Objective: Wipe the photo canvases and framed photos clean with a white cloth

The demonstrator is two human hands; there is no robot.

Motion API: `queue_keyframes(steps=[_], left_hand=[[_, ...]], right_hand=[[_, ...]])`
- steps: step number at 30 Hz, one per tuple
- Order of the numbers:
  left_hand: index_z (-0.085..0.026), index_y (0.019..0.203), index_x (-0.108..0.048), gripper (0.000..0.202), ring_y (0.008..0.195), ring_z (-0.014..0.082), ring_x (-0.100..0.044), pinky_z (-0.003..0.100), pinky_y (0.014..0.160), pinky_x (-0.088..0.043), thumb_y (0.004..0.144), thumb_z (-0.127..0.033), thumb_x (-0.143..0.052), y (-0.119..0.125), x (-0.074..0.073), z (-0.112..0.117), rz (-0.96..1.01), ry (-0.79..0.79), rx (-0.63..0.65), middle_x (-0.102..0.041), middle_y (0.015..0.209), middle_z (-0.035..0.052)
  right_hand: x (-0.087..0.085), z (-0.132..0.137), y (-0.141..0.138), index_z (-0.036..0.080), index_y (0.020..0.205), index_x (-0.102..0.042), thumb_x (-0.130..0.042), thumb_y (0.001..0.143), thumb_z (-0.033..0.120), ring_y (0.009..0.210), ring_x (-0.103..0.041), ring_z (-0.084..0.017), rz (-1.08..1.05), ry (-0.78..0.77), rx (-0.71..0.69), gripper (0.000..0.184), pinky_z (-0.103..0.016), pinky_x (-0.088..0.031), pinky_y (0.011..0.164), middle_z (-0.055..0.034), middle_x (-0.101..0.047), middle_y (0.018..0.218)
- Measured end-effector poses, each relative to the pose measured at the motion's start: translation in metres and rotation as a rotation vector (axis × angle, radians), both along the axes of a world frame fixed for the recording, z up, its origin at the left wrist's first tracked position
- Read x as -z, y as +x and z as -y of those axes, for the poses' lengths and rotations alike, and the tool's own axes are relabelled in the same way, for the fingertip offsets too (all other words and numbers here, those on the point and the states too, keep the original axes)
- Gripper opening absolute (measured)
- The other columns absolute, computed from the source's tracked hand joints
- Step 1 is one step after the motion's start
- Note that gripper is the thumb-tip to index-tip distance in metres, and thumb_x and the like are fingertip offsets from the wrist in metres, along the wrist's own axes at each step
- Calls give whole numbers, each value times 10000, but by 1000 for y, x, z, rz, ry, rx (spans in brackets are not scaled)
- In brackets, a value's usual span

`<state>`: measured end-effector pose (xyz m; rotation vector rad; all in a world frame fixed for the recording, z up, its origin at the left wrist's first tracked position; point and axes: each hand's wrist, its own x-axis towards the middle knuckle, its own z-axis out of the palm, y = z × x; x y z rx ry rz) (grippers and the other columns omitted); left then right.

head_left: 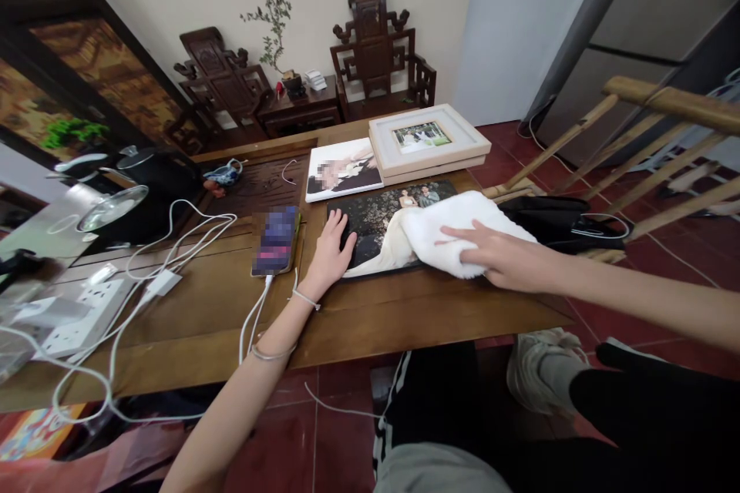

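Observation:
A dark wedding photo panel lies flat near the front edge of the wooden table. My left hand rests on its left edge, fingers stretched out. On its right part lies a white fluffy cloth, bunched under my right hand, which grips it with some fingers extended over the top. The cloth covers the panel's right side and hangs past it. Just behind are a white-edged photo panel and a framed photo in a pale wooden frame, which sits on another flat frame or box.
Left of my hand lies a phone with a white cable plugged in. Further left are a power strip, tangled white cables and a black kettle. A bamboo chair and a black bag stand at the right.

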<state>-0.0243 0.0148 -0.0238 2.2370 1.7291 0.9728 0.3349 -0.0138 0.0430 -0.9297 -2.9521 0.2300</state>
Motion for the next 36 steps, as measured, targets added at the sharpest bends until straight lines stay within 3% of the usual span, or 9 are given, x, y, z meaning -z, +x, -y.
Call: queue_keyframes(steps=[4, 9, 14, 17, 21, 26, 31, 34, 36], left_hand=[[-144, 1401, -529, 466, 1494, 301, -312, 515, 1218, -289, 970, -319, -508, 0, 0, 0, -5, -6, 0, -423, 1564, 165], [-128, 1397, -530, 470, 1487, 305, -327, 519, 1219, -286, 967, -314, -506, 0, -1, 0, -22, -4, 7, -428, 1558, 177], [-114, 1394, -531, 475, 1487, 305, -328, 514, 1219, -287, 965, -316, -505, 0, -1, 0, -15, -3, 12, -431, 1552, 191], [-97, 1396, -525, 484, 1491, 304, -320, 507, 1220, -284, 968, -321, -499, 0, -1, 0, -14, -12, 14, -428, 1552, 200], [-104, 1406, -516, 485, 1493, 295, -317, 518, 1220, -279, 976, -325, -481, -1, -1, 0, -16, -17, 12, -424, 1557, 188], [-121, 1430, -496, 478, 1495, 267, -319, 486, 1231, -275, 994, -306, -428, -3, 1, -1, 17, -8, 19, -426, 1561, 165], [-126, 1426, -501, 468, 1493, 267, -322, 483, 1234, -271, 996, -286, -412, -4, 3, -2, 30, -4, 29, -431, 1561, 157], [-101, 1418, -505, 469, 1490, 275, -327, 489, 1231, -273, 992, -273, -413, -4, 3, -2, 20, -8, 23, -436, 1552, 179], [-108, 1413, -510, 463, 1488, 277, -332, 494, 1229, -273, 989, -271, -420, -4, 3, -2, 17, -4, 24, -441, 1550, 175]], right_hand=[[6, 26, 9, 251, 853, -653, -439, 596, -52, 1512, -219, -276, -22, -52, -75, 451, -657, -191, 1193, -43, -487, 1525], [1, 20, 3, 255, 868, -662, -442, 588, -47, 1492, -281, -280, -35, -90, -78, 467, -655, -231, 1177, -53, -520, 1498], [-11, -14, -17, 224, 951, -658, -455, 631, -31, 1328, -513, -291, -1, -12, -21, 457, -542, -367, 1108, -121, -537, 1471], [-17, -43, -33, 214, 949, -634, -459, 650, -18, 1087, -631, -274, 29, 49, -4, 417, -422, -454, 943, -128, -644, 1300], [-23, -84, -54, 185, 919, -592, -455, 670, -10, 875, -618, -253, 70, 78, 2, 345, -305, -392, 712, -116, -680, 936], [-27, -113, -76, 170, 935, -588, -467, 692, -12, 845, -590, -245, 67, 88, 52, 327, -285, -318, 665, -112, -657, 883], [-27, -104, -81, 165, 996, -601, -453, 716, -27, 923, -625, -260, 78, 66, 73, 370, -298, -368, 712, -135, -676, 972], [-25, -78, -77, 156, 1037, -612, -441, 711, -51, 1143, -604, -300, 95, 36, 69, 422, -363, -429, 857, -182, -672, 1121], [-22, -53, -74, 146, 1088, -616, -431, 707, -70, 1312, -511, -323, 98, 14, 73, 476, -464, -419, 980, -228, -615, 1285]])
